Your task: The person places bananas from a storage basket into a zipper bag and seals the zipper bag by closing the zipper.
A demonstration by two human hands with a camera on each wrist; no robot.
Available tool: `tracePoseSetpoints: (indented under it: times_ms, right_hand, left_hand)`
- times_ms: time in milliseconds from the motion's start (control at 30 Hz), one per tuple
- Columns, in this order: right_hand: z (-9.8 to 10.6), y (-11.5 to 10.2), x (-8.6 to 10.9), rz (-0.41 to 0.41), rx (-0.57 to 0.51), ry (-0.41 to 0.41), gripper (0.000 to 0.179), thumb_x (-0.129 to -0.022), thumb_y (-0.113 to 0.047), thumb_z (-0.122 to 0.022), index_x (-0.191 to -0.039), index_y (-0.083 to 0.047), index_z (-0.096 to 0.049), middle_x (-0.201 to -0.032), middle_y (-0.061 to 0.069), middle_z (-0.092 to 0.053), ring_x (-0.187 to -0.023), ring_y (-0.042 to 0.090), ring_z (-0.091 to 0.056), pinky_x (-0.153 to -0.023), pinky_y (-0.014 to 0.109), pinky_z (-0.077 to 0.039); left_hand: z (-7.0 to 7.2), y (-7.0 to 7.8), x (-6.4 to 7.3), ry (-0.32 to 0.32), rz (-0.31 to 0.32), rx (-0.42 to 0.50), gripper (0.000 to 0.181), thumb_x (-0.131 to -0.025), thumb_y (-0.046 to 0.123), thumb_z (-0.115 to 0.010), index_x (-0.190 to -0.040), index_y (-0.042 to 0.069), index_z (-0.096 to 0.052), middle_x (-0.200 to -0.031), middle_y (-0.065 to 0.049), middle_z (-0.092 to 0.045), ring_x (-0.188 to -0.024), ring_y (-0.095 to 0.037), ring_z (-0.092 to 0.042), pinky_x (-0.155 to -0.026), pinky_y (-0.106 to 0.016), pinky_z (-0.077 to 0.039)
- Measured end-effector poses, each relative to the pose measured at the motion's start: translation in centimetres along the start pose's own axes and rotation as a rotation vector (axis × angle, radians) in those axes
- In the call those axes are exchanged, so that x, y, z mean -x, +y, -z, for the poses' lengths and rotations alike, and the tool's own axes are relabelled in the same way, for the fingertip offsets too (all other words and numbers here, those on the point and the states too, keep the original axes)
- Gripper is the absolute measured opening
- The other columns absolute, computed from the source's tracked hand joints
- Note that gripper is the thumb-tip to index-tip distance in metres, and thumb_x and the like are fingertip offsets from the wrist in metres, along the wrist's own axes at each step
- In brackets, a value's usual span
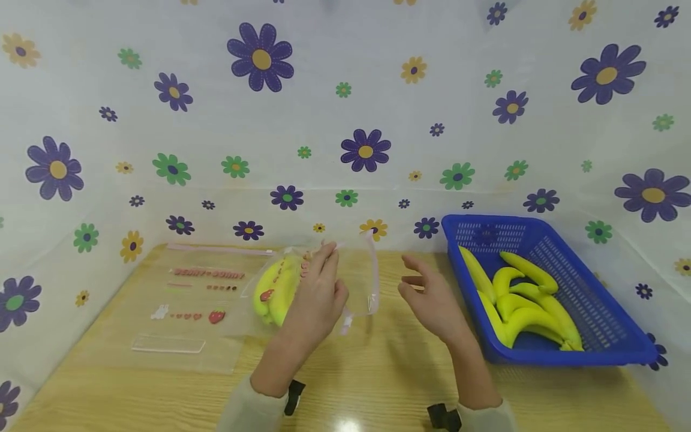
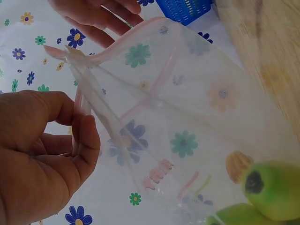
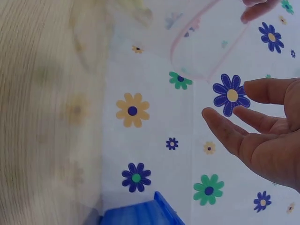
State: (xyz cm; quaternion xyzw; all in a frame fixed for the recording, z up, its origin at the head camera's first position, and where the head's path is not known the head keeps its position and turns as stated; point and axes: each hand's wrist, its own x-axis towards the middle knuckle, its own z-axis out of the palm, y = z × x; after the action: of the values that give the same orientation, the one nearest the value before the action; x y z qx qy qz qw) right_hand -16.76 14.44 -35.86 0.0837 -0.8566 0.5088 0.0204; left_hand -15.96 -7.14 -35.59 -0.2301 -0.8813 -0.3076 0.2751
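1. Here's the left hand (image 1: pixel 315 300), pinching a clear bag (image 2: pixel 220 126) by its pink rim (image 1: pixel 375 276); the right hand (image 1: pixel 434 306) opposite has its fingers loosely parted, holding nothing.
2. And the bag: it's on the tabletop (image 1: pixel 378 378), middle of the head view, its film thin, limp, probably slippery; that firmer-looking rim seems the place to grip.
3. Inside, bananas (image 1: pixel 279 300), likely the heavy end; a supporting palm would spare the film.
4. Farther left, a flat bag (image 1: pixel 124 294); out right, a blue basket (image 1: pixel 567 359) of loose bananas (image 1: pixel 531 316).

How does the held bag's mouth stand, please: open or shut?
Open: the left hand pinches one edge of the bag, whose pink rims stand apart.
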Motion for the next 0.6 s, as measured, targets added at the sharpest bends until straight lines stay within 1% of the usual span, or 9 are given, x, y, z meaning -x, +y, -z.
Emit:
tracePoseSetpoints:
  times_ms: [100, 233, 300, 433, 533, 600]
  right_hand:
    - [0.9, -0.4, 0.4, 0.013, 0.036, 0.017, 0.056, -0.098, -0.010, -0.055, -0.151, -0.006, -0.039, -0.153, 0.018, -0.040, -0.130, 0.038, -0.052, -0.104, 0.052, -0.047]
    - [2.5, -0.5, 0.2, 0.036, 0.091, 0.011, 0.057, -0.098, -0.011, -0.053, -0.152, -0.005, -0.036, -0.153, 0.019, -0.038, -0.131, 0.040, -0.049, -0.105, 0.052, -0.046]
    - [3.5, -0.4, -0.2, 0.049, 0.146, 0.009, 0.057, -0.098, -0.011, -0.053, -0.152, -0.004, -0.035, -0.152, 0.020, -0.037, -0.131, 0.041, -0.048, -0.105, 0.053, -0.046]
    - [6.1, -0.3, -1.0, 0.054, 0.298, -0.001, 0.058, -0.097, -0.012, -0.052, -0.152, 0.000, -0.034, -0.151, 0.025, -0.037, -0.128, 0.043, -0.049, -0.101, 0.057, -0.047]
    - [7.9, 0.0, -1.6, 0.027, 0.398, -0.021, 0.060, -0.097, -0.013, -0.052, -0.152, 0.001, -0.033, -0.150, 0.029, -0.035, -0.126, 0.046, -0.047, -0.098, 0.059, -0.048]
    - [9.1, 0.5, -2.0, 0.000, 0.438, -0.038, 0.061, -0.097, -0.013, -0.051, -0.152, 0.003, -0.031, -0.149, 0.032, -0.033, -0.126, 0.049, -0.046, -0.097, 0.060, -0.048]
  left_hand:
    - [0.0, -0.1, 0.0, 0.006, -0.007, -0.004, 0.049, -0.084, -0.011, -0.061, -0.131, -0.021, -0.049, -0.141, -0.031, -0.046, -0.134, -0.041, -0.046, -0.100, -0.042, -0.049]
    - [0.1, -0.2, -0.1, 0.018, -0.012, -0.012, 0.049, -0.084, -0.012, -0.062, -0.130, -0.020, -0.050, -0.140, -0.031, -0.047, -0.133, -0.041, -0.047, -0.100, -0.043, -0.050]
    - [0.2, -0.2, -0.3, 0.023, -0.016, -0.006, 0.049, -0.084, -0.012, -0.061, -0.130, -0.021, -0.050, -0.140, -0.032, -0.047, -0.133, -0.042, -0.046, -0.100, -0.044, -0.049]
    - [0.3, -0.2, -0.5, 0.021, -0.020, 0.006, 0.049, -0.085, -0.011, -0.059, -0.132, -0.021, -0.048, -0.140, -0.033, -0.046, -0.134, -0.043, -0.046, -0.100, -0.045, -0.049]
    - [0.3, -0.2, -0.7, 0.011, -0.013, 0.000, 0.049, -0.086, -0.011, -0.058, -0.133, -0.020, -0.048, -0.141, -0.032, -0.045, -0.135, -0.042, -0.045, -0.101, -0.045, -0.049]
    - [0.4, -0.2, -0.7, 0.003, -0.005, -0.005, 0.049, -0.086, -0.010, -0.059, -0.133, -0.020, -0.048, -0.142, -0.032, -0.045, -0.135, -0.042, -0.044, -0.102, -0.045, -0.048]
